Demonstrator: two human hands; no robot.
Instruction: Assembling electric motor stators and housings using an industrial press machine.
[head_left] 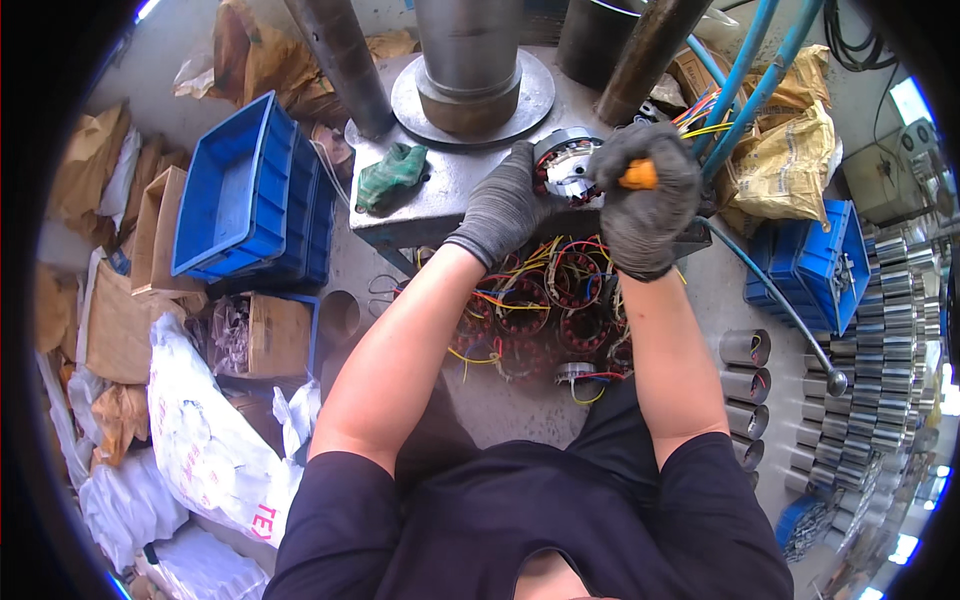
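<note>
Both my hands wear dark grey knit gloves. On the front edge of the metal press table [440,200], my left hand [505,205] grips the left side of a round metal motor stator [570,135]. The stator is tipped so its inner face, with silvery and dark reddish parts, shows. My right hand [648,205] is closed around a tool with an orange handle [640,175], held at the stator's right side. The working end of that tool is hidden, so its exact kind cannot be made out. A crumpled green glove [391,177] lies left of my left hand.
Behind the stator stands a thick press ram [468,70] between steel columns. Several wired stators [525,305] lie below the table. Blue crates [225,200] stand left; another blue crate [815,265] stands right, near a ball-ended lever [836,382] and rows of metal cylinders [860,370].
</note>
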